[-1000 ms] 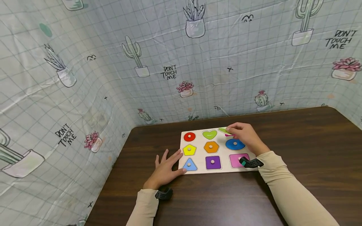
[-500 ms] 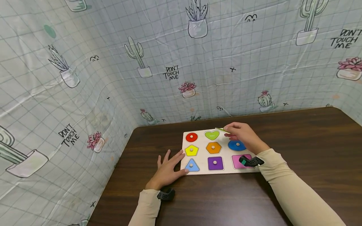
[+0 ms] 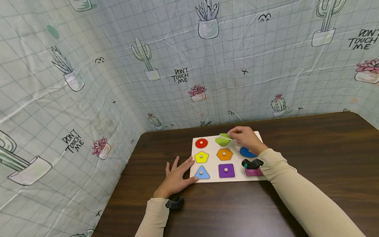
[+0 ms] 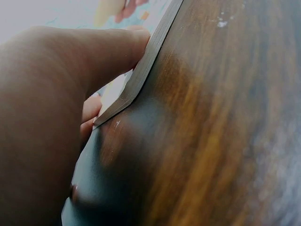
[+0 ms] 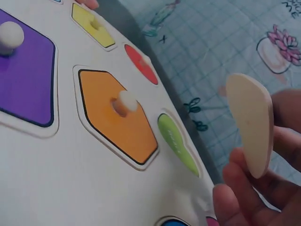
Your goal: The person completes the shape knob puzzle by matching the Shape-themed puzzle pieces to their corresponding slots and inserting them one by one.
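Note:
My right hand pinches a green heart-shaped puzzle piece above the far side of a pale wooden peg puzzle board. In the right wrist view the bare underside of the heart piece shows, tilted on edge. The green heart recess lies just below it. My left hand rests at the board's left edge with fingers spread, the thumb on the near corner. Red circle, yellow pentagon, orange hexagon and purple square sit in their recesses.
A light blue triangle is by my left thumb. My right wrist partly covers a blue oval and a pink rectangle. Under the board is a dark wooden table, with a cactus-print cloth hanging behind it.
My right hand has moved left with the heart piece, from over the top right recess to over the green heart recess. The piece has tilted. My left hand keeps its place on the board.

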